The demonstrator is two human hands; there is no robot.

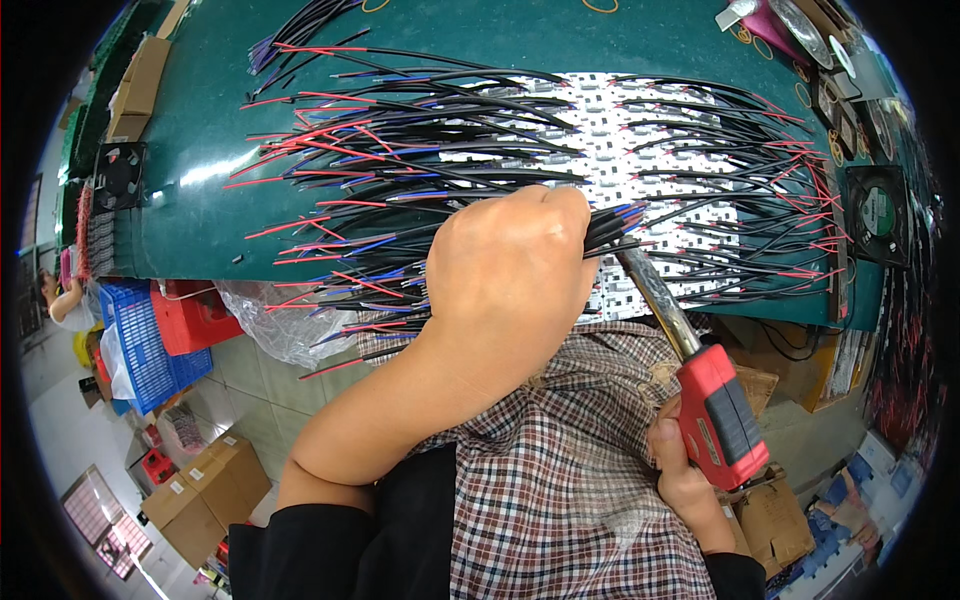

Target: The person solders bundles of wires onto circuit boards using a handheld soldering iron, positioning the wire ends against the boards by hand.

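My left hand [515, 260] is closed round a bundle of black wires [612, 232] whose red and blue stripped ends point right, over a panel of small white circuit boards [602, 115]. In my right hand [682, 462] I grip the red and black handle of a soldering gun [718, 418]. Its long metal barrel slants up toward the wire ends; the very tip is hidden behind them, so contact cannot be told. Several rows of black wires [735, 150] with red ends run out from the panel's right side. More black, red and blue wires [350, 160] spread to the left.
The panel lies on a green worktable [195, 235]. Small fans stand at left [118, 177] and right [877, 215]. A loose wire bundle [300, 35] lies at the far edge. Below left are a blue crate [150, 340], a red bin [195, 320] and cardboard boxes [205, 490].
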